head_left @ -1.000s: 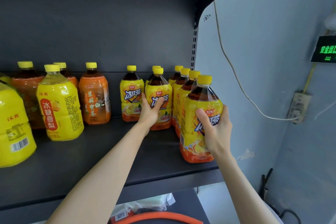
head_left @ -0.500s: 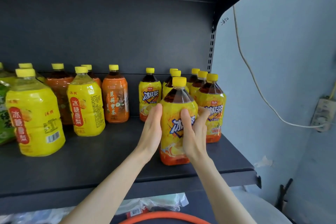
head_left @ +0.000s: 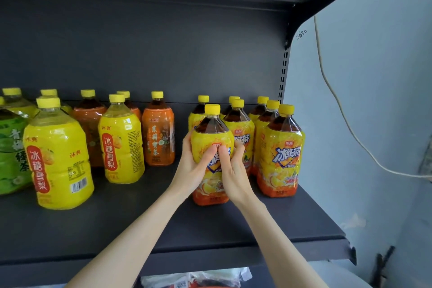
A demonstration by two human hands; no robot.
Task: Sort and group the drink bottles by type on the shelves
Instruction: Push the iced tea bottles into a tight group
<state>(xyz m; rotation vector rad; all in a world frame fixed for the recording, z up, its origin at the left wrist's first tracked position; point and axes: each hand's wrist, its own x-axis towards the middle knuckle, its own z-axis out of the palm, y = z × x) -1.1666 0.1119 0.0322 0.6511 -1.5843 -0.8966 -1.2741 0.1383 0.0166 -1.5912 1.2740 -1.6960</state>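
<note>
Fingers [head_left: 239, 148] of left hand [head_left: 192, 168] and right hand [head_left: 235, 172] curl round the bottle [head_left: 210, 125] at mid-height. It seems to stand on the shelf [head_left: 140, 217], in front of matching bottles [head_left: 281, 147]. Full, so probably heavy (label [head_left: 204, 144] may be slippery): hold the waist, not the cap [head_left: 212, 109].

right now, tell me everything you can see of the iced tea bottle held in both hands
The iced tea bottle is clear plastic with a yellow screw cap, dark brown tea showing at its shoulder, and a glossy yellow wrap turning orange at the base, with blue-and-white lettering. It stands upright on the dark shelf, in front of matching bottles. The left hand and right hand grip its sides, thumbs on the label.
</note>
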